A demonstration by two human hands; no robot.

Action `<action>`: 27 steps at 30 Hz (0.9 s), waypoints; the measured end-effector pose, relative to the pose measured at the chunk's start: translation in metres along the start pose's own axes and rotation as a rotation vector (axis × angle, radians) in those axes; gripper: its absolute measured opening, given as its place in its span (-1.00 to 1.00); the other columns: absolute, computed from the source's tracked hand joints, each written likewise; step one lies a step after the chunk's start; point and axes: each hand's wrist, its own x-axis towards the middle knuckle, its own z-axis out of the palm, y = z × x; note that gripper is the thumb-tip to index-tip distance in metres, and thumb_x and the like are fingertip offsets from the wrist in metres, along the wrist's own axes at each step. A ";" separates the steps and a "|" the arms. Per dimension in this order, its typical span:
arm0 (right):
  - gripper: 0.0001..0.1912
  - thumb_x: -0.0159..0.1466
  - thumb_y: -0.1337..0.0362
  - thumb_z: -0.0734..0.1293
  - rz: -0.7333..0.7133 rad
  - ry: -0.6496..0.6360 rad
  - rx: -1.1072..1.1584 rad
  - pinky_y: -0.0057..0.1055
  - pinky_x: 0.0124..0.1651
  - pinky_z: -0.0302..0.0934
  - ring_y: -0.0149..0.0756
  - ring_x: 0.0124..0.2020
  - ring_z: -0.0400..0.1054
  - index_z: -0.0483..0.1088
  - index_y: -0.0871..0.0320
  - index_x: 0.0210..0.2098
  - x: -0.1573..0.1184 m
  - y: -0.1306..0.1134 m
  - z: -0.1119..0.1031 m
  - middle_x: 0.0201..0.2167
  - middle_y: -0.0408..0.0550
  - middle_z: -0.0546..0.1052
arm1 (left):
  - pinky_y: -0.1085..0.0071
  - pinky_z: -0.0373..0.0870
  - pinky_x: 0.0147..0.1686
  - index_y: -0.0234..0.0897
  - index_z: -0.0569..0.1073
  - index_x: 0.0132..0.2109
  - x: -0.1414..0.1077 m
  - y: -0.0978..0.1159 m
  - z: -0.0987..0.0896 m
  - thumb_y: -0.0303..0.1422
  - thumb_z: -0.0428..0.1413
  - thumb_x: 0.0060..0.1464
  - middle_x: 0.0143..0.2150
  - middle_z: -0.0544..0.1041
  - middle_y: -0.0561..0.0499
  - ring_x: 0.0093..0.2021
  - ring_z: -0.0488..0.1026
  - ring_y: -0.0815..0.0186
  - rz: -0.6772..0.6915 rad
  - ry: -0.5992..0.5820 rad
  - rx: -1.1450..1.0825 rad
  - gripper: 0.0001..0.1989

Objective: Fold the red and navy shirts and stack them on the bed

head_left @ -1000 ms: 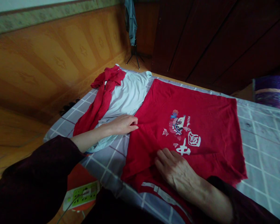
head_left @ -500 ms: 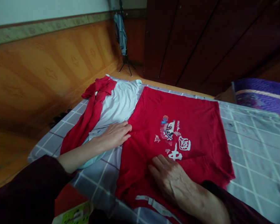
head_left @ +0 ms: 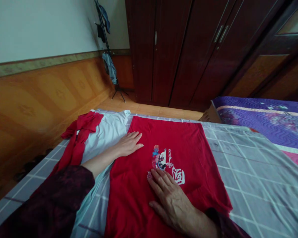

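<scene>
A red T-shirt lies spread on the bed, with a colourful mask print and white characters on its front. My left hand rests flat on the shirt's left edge, fingers stretched out. Flat on the middle of the shirt, my right hand covers part of the print, its fingers extended. Neither hand grips the cloth. Left of the shirt lie a white garment and a crumpled red garment, partly hidden behind my left arm.
A grey checked sheet covers the bed. Beyond its far edge stand dark wooden wardrobes and a coat stand with clothes on it. A purple quilted cover is at the right, and a panelled wall runs along the left.
The view has tilted up and turned right. My left hand's fingers have opened out on the shirt's edge. My right hand has slid up toward the print and flattened.
</scene>
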 end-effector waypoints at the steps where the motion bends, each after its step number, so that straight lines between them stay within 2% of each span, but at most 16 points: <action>1: -0.35 0.32 0.10 0.20 -0.005 -0.006 0.016 -0.03 0.25 0.05 0.01 0.33 -0.10 -0.01 0.19 0.33 -0.001 0.001 -0.002 0.32 0.13 0.03 | 0.11 -0.02 0.25 -0.41 0.08 0.32 0.015 -0.004 0.005 -0.11 -0.15 0.26 0.36 0.03 -0.28 0.35 -0.03 0.05 -0.076 0.010 0.032 -0.39; 4: -0.34 0.32 0.11 0.20 -0.024 -0.002 0.068 -0.05 0.27 0.01 0.00 0.33 -0.12 -0.03 0.17 0.33 -0.001 0.005 -0.006 0.33 0.10 0.01 | 0.06 -0.02 0.24 -0.49 0.06 0.32 0.049 -0.013 0.019 -0.09 -0.16 0.26 0.37 -0.02 -0.33 0.36 -0.07 0.00 -0.226 0.108 0.103 -0.34; 8: -0.32 0.31 0.06 0.22 -0.051 -0.002 0.129 -0.11 0.28 -0.02 -0.03 0.32 -0.10 -0.01 0.18 0.33 0.001 0.013 -0.007 0.31 0.12 0.04 | 0.04 0.00 0.23 -0.46 0.05 0.33 0.073 -0.017 0.036 -0.10 -0.24 0.28 0.36 0.01 -0.29 0.35 -0.04 0.05 -0.263 0.172 0.118 -0.37; 13: -0.27 0.29 -0.07 0.19 -0.059 -0.013 0.153 -0.16 0.26 0.03 -0.05 0.29 0.01 0.05 0.24 0.30 0.003 0.017 -0.008 0.27 0.17 0.13 | 0.01 0.02 0.22 -0.45 0.08 0.32 0.083 -0.024 0.048 -0.08 -0.25 0.28 0.36 0.03 -0.28 0.35 -0.02 0.03 -0.287 0.210 0.126 -0.37; 16: -0.26 0.30 -0.08 0.18 -0.005 -0.012 0.161 -0.16 0.30 -0.04 -0.09 0.32 -0.08 0.00 0.22 0.32 0.006 0.018 -0.014 0.31 0.12 0.06 | 0.02 0.02 0.22 -0.44 0.07 0.32 0.083 -0.026 0.048 -0.08 -0.26 0.27 0.36 0.03 -0.30 0.35 -0.03 0.02 -0.272 0.207 0.121 -0.36; 18: -0.26 0.31 -0.07 0.16 0.049 0.014 0.135 -0.12 0.32 -0.10 -0.10 0.34 -0.13 -0.02 0.20 0.33 0.015 0.028 -0.017 0.33 0.10 0.02 | 0.01 0.03 0.21 -0.46 0.08 0.32 0.082 -0.026 0.046 -0.08 -0.26 0.27 0.35 0.04 -0.32 0.34 -0.01 0.00 -0.258 0.209 0.118 -0.35; 20: -0.28 0.31 -0.08 0.15 0.124 0.049 0.078 -0.09 0.32 -0.15 -0.08 0.34 -0.12 0.01 0.20 0.32 0.031 0.050 -0.022 0.33 0.10 0.05 | 0.00 0.02 0.21 -0.47 0.09 0.32 0.081 -0.025 0.044 -0.08 -0.25 0.27 0.35 0.05 -0.34 0.33 0.00 -0.01 -0.253 0.210 0.113 -0.35; 23: -0.33 0.32 -0.05 0.15 0.293 0.051 -0.042 -0.08 0.31 -0.18 -0.03 0.33 -0.11 0.09 0.22 0.29 0.055 0.103 -0.032 0.32 0.13 0.07 | 0.00 0.02 0.21 -0.47 0.10 0.31 0.080 -0.025 0.042 -0.08 -0.25 0.27 0.35 0.05 -0.35 0.33 0.01 -0.02 -0.253 0.202 0.102 -0.35; 26: -0.35 0.33 -0.05 0.14 0.587 0.112 -0.135 -0.14 0.32 -0.22 -0.07 0.33 -0.12 0.09 0.19 0.28 0.068 0.158 -0.045 0.33 0.06 0.07 | -0.01 0.03 0.20 -0.48 0.10 0.31 0.080 -0.024 0.041 -0.09 -0.24 0.26 0.34 0.05 -0.35 0.33 0.01 -0.03 -0.253 0.198 0.083 -0.35; 27: -0.35 0.35 -0.03 0.11 0.659 0.140 -0.155 -0.11 0.31 -0.22 -0.03 0.33 -0.13 0.09 0.25 0.28 0.069 0.171 -0.049 0.33 0.12 0.07 | -0.01 0.04 0.20 -0.48 0.10 0.31 0.080 -0.024 0.041 -0.09 -0.24 0.26 0.34 0.06 -0.35 0.33 0.01 -0.03 -0.255 0.202 0.075 -0.35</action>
